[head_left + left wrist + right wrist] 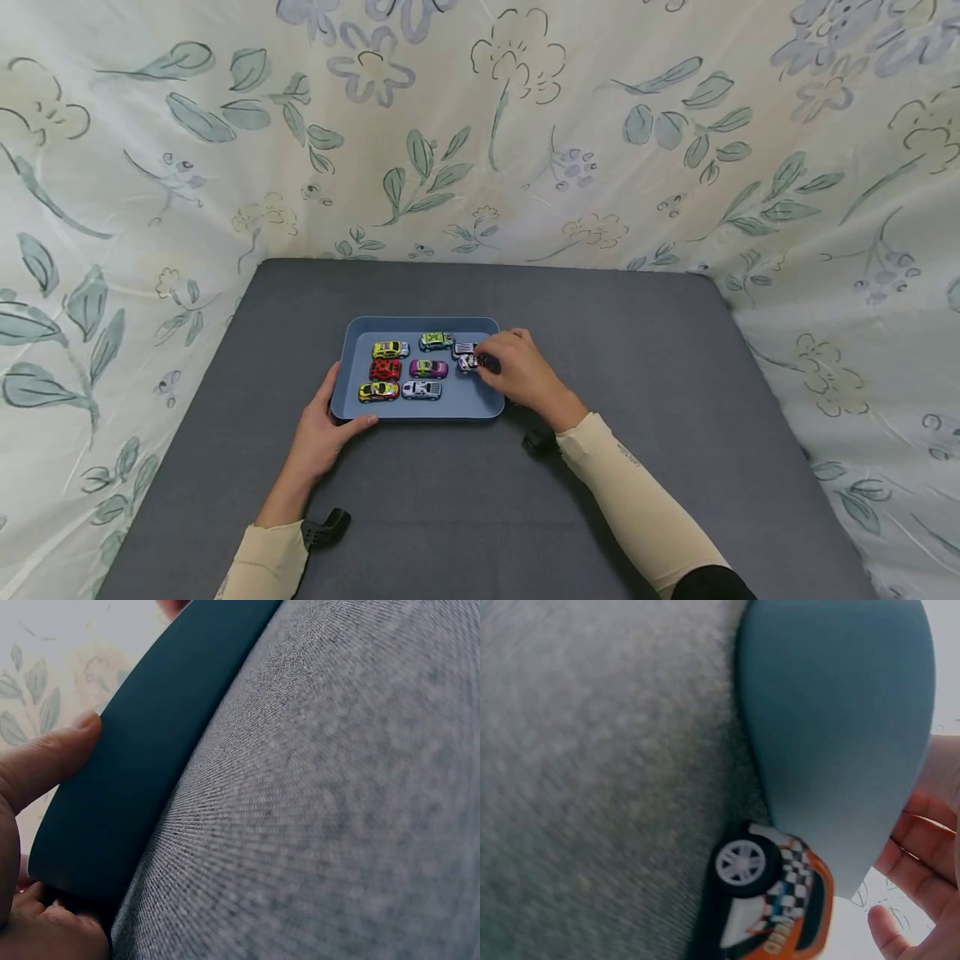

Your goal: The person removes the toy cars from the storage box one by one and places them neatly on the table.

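A blue tray [468,408] bears several toy cars in loose rows, among them a red car [385,370], a purple car [428,369] and a silver car [422,390]. My left hand [318,437] grips the tray's near left corner, thumb on the front wall, fingers round the left side. Over the tray's right end, my right hand [517,371] pinches a dark toy car [490,363], mostly covered by the fingers. Right beside it is a white and dark car [467,363]. In the right wrist view an orange and white checkered car [787,900] stands on the cloth, close by the tray.
Grey cloth [450,500] covers the table under the tray. Behind and at both sides hangs a pale curtain [525,192] with leaves and flowers. A black wrist mount [326,528] is on my left wrist, another [538,443] on my right.
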The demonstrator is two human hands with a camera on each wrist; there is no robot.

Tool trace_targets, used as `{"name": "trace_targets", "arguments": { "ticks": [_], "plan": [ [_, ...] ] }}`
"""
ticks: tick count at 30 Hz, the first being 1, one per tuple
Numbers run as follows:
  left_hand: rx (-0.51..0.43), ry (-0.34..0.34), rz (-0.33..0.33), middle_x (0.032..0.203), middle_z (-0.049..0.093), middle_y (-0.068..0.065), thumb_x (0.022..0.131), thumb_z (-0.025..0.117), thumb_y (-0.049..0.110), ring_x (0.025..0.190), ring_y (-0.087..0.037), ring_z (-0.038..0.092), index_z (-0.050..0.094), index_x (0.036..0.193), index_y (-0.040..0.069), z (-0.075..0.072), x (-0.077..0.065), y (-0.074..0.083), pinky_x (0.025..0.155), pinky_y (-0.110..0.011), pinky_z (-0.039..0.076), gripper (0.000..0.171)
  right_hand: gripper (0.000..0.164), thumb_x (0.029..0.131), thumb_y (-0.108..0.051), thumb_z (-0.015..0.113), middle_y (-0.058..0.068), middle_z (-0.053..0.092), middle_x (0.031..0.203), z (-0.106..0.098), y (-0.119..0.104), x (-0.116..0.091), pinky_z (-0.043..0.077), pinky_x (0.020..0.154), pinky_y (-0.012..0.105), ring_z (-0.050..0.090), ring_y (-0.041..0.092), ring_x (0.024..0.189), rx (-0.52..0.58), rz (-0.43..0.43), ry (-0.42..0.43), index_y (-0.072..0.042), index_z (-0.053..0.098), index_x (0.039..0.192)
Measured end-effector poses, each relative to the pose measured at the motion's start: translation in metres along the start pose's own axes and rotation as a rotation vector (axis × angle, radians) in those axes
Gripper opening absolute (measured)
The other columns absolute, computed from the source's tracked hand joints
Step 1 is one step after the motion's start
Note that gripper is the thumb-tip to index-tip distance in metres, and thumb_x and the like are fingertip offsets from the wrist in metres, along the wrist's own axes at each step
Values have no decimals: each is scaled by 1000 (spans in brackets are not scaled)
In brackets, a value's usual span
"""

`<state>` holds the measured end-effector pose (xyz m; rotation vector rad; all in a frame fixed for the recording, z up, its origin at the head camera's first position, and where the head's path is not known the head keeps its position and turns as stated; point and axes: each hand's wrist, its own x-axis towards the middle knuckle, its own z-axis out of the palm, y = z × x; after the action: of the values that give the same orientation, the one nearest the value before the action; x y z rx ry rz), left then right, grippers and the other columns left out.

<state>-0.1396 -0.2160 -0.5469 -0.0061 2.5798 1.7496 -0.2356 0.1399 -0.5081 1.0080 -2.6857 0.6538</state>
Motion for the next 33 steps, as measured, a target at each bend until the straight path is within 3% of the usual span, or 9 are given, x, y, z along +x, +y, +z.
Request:
{"name": "trace_targets", "arguments": {
  "ticks": [3,14,16,18,21,23,29,33],
  "plan": [
    [-11,-1,-2,176,23,-23,92,91,17,160,-40,27,10,175,7,0,0,0,123,-58,27,116,19,95,-12,85,3,77,111,-3,0,-1,42,106,56,68,22,106,19,-9,16,-11,81,113],
    [-16,-3,-6,176,23,-24,92,91,15,160,-39,26,10,175,6,0,1,2,124,-58,27,116,18,95,-10,86,3,78,111,-14,0,-3,42,109,55,69,22,110,46,-34,38,-9,81,112],
    [-14,-4,-7,176,24,-23,92,90,15,160,-39,27,10,175,6,0,0,2,124,-54,28,116,18,95,-11,86,3,78,111,-16,0,-3,41,109,56,69,22,109,41,-40,42,-10,81,112],
    [-9,-5,-8,176,25,-23,93,90,16,159,-38,29,10,175,6,1,0,2,124,-40,30,115,18,95,-10,86,3,78,110,-19,0,-3,41,110,56,68,22,108,37,-45,48,-10,81,112],
    [-13,-5,-5,175,27,-23,93,90,15,158,-38,32,10,175,6,1,0,2,114,-15,32,115,18,95,-9,85,2,77,110,-23,1,-3,41,110,56,68,21,107,35,-45,51,-10,81,113],
    [-19,-5,-6,174,28,-23,93,90,16,157,-38,33,10,175,6,1,0,2,106,-7,31,115,18,94,-9,85,2,77,109,-25,3,-4,41,111,56,69,20,104,37,-46,56,-10,81,112],
    [-1,-6,-18,175,26,-22,93,90,19,158,-37,32,9,175,8,0,0,4,118,-28,33,116,18,93,-8,86,2,78,107,-30,8,-8,41,111,55,70,19,100,31,-50,68,-10,81,110],
    [-19,-6,-14,175,27,-23,93,90,17,156,-38,35,10,175,7,0,0,4,110,-12,33,116,18,94,-8,86,3,77,108,-33,12,-11,41,111,56,69,20,101,25,-46,61,-10,81,111]
  ]
}}
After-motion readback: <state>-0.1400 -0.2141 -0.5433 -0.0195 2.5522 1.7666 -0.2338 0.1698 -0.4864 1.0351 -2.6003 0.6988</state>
